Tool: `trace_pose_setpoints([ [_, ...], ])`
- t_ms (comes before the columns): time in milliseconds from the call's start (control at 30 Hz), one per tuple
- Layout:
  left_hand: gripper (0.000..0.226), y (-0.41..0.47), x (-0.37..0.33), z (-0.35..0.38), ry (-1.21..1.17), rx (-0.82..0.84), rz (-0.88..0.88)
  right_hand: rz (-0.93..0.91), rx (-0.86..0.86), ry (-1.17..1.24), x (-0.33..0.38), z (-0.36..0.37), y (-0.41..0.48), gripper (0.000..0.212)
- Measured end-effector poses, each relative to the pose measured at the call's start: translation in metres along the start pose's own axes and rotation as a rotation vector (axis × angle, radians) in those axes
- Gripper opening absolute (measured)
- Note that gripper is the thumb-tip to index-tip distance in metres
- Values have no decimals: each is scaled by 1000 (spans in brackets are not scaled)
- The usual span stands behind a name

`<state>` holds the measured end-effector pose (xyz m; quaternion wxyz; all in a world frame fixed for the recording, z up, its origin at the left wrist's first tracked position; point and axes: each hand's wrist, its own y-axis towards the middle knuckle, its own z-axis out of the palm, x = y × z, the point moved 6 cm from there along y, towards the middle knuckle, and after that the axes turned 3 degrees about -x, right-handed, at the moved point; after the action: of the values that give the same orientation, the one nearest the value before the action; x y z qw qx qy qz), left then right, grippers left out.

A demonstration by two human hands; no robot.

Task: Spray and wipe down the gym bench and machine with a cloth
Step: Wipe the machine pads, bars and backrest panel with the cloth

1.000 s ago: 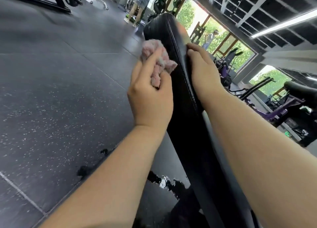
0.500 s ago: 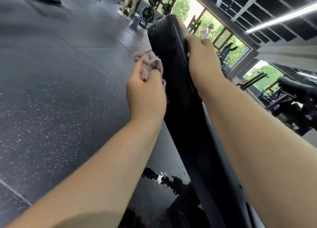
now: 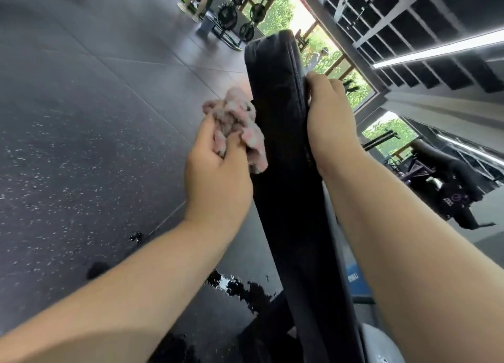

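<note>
pink cloth (image 3: 237, 125) sits bunched in our left hand (image 3: 218, 177), fingers clenched round it, against the left side of the bench (image 3: 281, 158); our right hand (image 3: 330, 122) grips its right edge, likely to steady it.

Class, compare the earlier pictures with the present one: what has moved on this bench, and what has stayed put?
The left hand has drawn the pink cloth a little down the bench pad's left side, toward the person, still gripping it bunched. The right hand keeps its hold on the pad's right edge, and the pad stands tilted as before.
</note>
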<state>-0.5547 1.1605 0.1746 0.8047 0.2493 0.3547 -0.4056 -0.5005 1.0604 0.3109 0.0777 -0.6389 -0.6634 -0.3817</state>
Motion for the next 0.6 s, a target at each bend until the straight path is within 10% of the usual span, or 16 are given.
trace_pose_setpoints([
  [400,7,-70,51,21,177,305,43,-47,17,-127,0,1,7,33],
  [500,46,-90,67,15,342,435,78,-49,17,-145,0,0,6,33],
  [600,39,-59,53,5,191,279,-22,-46,17,-146,0,0,4,33],
])
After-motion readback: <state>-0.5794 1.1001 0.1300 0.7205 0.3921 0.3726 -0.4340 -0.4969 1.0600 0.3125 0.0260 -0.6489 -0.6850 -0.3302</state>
